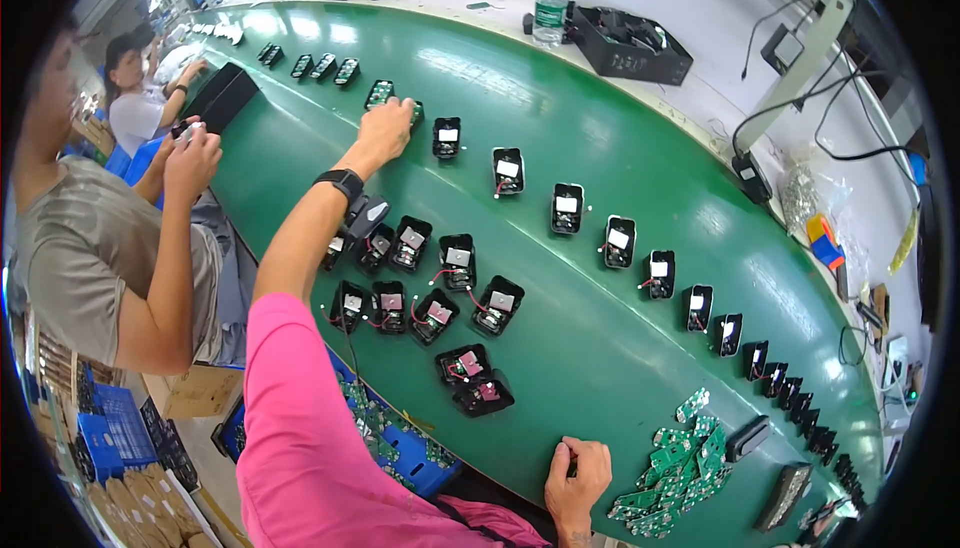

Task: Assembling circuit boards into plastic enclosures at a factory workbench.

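My left arm, in a pink sleeve with a dark wristband, stretches across the green table. At its end my left hand [386, 132] is closed at the edge of a small black casing [417, 115], partly hidden by the fingers. Just beyond sits another black casing with a green circuit board [380, 94]. Low in the view, by the table's near edge, my right hand [578, 480] is curled closed; what its fingers hold, if anything, is hidden. To its right lies a heap of green circuit boards [672, 478].
Open black casings [568, 209] line the table rightward; more with red wires [495, 305] cluster near my left arm. A bottle [549, 6] and black box [632, 46] stand at the back. Two people sit left; one co-worker's hands [190, 163] hold something small.
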The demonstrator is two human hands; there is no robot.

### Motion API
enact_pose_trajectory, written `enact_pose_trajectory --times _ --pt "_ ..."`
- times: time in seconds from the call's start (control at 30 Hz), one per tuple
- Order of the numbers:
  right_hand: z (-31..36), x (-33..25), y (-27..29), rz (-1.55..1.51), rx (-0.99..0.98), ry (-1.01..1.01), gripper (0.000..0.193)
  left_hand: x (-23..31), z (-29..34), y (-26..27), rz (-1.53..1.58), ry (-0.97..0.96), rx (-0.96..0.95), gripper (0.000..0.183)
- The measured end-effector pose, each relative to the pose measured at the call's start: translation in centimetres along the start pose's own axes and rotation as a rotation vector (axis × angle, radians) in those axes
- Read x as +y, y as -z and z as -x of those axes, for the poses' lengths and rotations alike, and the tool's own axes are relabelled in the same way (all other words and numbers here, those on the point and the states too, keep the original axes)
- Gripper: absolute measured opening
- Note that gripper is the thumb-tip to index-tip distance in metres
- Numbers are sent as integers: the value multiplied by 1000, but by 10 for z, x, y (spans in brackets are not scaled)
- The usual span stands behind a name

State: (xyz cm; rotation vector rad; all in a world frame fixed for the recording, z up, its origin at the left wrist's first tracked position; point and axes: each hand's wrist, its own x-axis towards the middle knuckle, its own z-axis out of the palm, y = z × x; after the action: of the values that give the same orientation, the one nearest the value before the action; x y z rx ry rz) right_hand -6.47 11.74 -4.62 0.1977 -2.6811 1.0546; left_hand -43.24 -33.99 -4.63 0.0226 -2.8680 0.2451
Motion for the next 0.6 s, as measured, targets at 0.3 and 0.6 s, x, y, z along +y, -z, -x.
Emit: enact_pose_trajectory --times 0.3,0.6 --pt "-7 -5 -1 6 1 -6 6 1 -5 -5 -120 -74 78 15" --pt "-1 -1 3 -33 18 2 7 12 -8 49 -14 109 -151 27"
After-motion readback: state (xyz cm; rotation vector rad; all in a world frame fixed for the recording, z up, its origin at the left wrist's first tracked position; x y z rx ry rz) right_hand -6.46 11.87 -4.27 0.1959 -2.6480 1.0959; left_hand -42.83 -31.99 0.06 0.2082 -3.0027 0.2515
